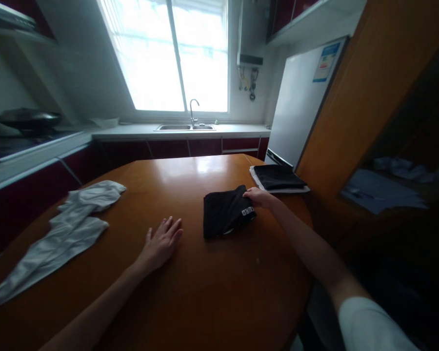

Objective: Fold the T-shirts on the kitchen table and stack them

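A folded black garment (223, 212) with pale lettering at its right lies on the wooden table (190, 282). My right hand (258, 196) pinches its upper right corner, thumb and fingers closed on the cloth. That corner is raised a little, while the left part rests on the wood. To the left of the garment, my left hand (163, 243) lies on the tabletop with its fingers spread, holding nothing. A gap of bare wood separates it from the black cloth.
A stack of folded dark and white cloths (280, 178) sits at the table's right edge. On the left sprawls a crumpled light grey garment (73, 224). Beyond the table are a sink (173, 127), a fridge (300, 102) and a pan (27, 118) on the stove.
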`<action>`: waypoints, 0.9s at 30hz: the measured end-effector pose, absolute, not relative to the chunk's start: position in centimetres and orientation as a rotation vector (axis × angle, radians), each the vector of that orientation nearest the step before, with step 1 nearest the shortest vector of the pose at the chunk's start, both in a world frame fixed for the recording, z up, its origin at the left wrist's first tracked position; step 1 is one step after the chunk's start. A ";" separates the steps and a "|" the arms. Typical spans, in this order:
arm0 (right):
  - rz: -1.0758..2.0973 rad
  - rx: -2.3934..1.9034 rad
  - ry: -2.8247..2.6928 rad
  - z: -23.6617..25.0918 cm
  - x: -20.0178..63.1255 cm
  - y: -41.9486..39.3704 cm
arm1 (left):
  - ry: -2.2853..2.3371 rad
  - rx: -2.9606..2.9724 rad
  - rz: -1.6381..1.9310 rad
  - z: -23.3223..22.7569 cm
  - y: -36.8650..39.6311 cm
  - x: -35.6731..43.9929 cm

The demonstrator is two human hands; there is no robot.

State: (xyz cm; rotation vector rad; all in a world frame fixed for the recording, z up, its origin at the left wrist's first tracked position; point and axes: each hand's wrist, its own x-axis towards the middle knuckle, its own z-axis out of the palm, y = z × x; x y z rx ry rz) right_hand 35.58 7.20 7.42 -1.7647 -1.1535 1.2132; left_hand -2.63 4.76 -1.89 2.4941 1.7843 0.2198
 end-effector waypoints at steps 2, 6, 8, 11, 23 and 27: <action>1.214 -1.766 -1.161 8.3 36.9 7.3 | 1.791 2.515 0.197 -2.1 4.9 -2.7; 1.185 -1.760 -1.195 11.3 39.4 8.6 | 1.790 2.518 0.131 -2.2 5.0 -2.9; 1.155 -1.756 -1.229 13.3 40.8 9.7 | 1.783 2.520 0.120 -2.1 5.0 -3.0; 1.031 -1.784 -1.351 16.5 42.8 11.6 | 1.769 2.535 0.135 -2.3 5.0 -3.3; 0.752 -1.828 -1.420 25.0 53.5 18.6 | 1.774 2.558 0.119 -3.5 5.6 -4.5; 0.814 -1.758 -1.268 20.7 57.2 17.9 | 1.780 2.565 0.185 -3.5 5.4 -4.6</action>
